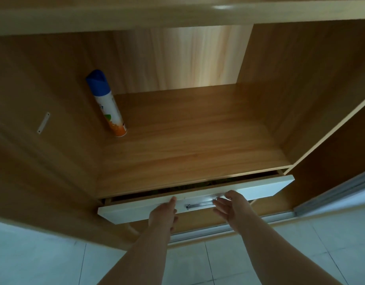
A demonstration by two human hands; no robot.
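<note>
Low at frame centre, the white drawer [259, 187] sits slightly ajar just beyond your hands, its handle [198, 205] running left-right between them; your left hand [163, 214] touches the front, fingers straight; your right hand [228, 207] (nearer the handle) hovers spread.

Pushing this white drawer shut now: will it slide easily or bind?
Probably slides straight: the left hand and right hand sit either side of the central handle. The white drawer front looks rigid, unlikely to flex. Contents are mostly hidden, so weight is uncertain.
</note>
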